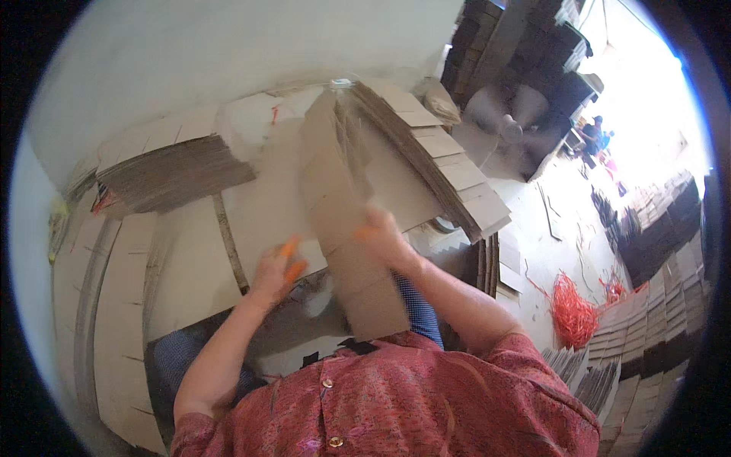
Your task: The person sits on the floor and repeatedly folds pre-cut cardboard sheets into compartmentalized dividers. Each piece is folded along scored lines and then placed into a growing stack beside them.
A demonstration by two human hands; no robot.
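Head view, looking down past a red patterned shirt (381,404): a long, creased brown cardboard strip (344,221) slants between the person's two hands, from well beyond the fingers back to the shirt front. The left hand (272,276) is just left of the strip, apart from it; its orange-covered thumb and finger are parted, with nothing visible between them. The right hand (384,240) is at the strip's right edge, its fingers blurred, so whether they pinch the cardboard or only touch it cannot be told. Beyond the left fingers, on the pale table (270,179), lies a cardboard stack (179,174); beyond the right fingers runs a leaning row of cardboard pieces (426,156). Farther right of those fingers are a fan (512,129) and a heap of red strands (572,312).
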